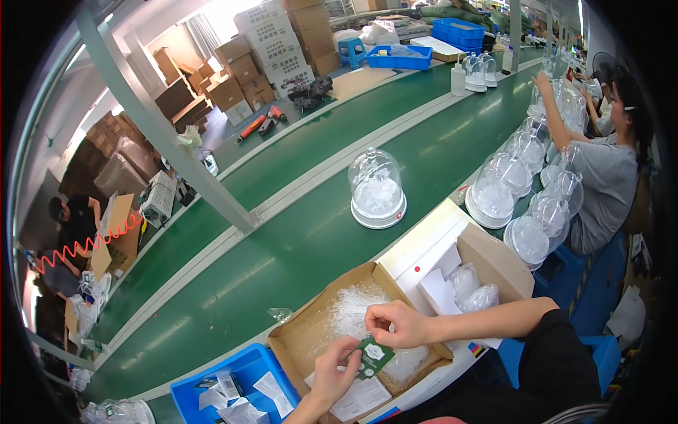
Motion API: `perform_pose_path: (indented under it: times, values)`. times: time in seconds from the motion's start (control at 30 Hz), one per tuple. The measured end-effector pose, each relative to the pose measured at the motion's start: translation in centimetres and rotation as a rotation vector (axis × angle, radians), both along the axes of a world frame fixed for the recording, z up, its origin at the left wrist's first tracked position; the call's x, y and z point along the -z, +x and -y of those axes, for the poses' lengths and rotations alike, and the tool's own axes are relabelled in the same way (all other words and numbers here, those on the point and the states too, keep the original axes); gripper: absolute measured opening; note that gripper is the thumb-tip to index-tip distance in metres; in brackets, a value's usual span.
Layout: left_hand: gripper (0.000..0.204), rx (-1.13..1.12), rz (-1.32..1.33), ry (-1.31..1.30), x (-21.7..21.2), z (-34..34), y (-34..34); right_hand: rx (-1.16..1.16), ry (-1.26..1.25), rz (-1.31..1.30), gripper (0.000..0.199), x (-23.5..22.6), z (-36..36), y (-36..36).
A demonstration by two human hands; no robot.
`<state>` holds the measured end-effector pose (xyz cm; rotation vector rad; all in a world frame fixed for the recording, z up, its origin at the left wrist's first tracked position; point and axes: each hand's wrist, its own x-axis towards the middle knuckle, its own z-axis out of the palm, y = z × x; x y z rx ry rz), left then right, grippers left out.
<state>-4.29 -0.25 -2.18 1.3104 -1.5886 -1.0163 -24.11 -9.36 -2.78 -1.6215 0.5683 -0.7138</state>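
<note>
Over a shallow cardboard tray (286, 338), both my hands meet at a small flat green packet (375, 357) with a white label. My left hand (333, 371) pinches its left edge between thumb and fingers. Closed in a pinch, my right hand (401, 324) is at its upper edge. Fine white shreds (353, 305) are heaped in the tray. Below the packet lies a folded white leaflet (361, 400), partly covered by my left hand. A clear bag of white material (406, 364) rests under my right wrist.
A blue bin (185, 390) with leaflets stands left of the tray. An open carton (505, 265) holds clear bags. One clear dome on a white base (378, 194) sits on the green conveyor belt (282, 240). More domes (494, 191) crowd the right, beside a co-worker (600, 177).
</note>
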Motion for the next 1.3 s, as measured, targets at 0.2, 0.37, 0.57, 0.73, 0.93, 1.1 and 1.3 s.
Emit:
perform_pose_path:
  times: [0.2,0.37,0.57,0.73,0.93,1.1,1.3]
  values:
    - [0.030,0.051,0.071,-0.002,-0.7,0.2,-0.1,0.015,-0.026,0.020,0.005,0.0,-0.1,0.0]
    - [0.029,0.090,0.113,0.008,-0.8,0.2,0.1,0.009,-0.028,0.019,0.007,-0.1,-0.1,0.0]
    - [0.028,0.099,0.118,-0.030,-0.8,0.1,0.0,-0.014,-0.022,0.012,0.008,-0.1,-0.1,0.0]
    - [0.027,0.098,0.123,-0.024,-0.9,0.2,0.0,-0.017,-0.028,0.006,0.008,-0.1,0.0,0.0]
    - [0.027,0.105,0.133,-0.008,-1.0,0.1,0.0,-0.028,-0.035,-0.039,0.005,-0.5,0.0,-0.2]
    - [0.026,0.099,0.150,-0.023,-0.8,0.2,0.0,-0.040,-0.034,-0.035,0.005,-0.3,0.1,-0.2]
    - [0.026,0.098,0.133,-0.029,-0.8,0.2,0.0,-0.026,-0.043,-0.015,0.005,-0.4,-0.1,-0.1]
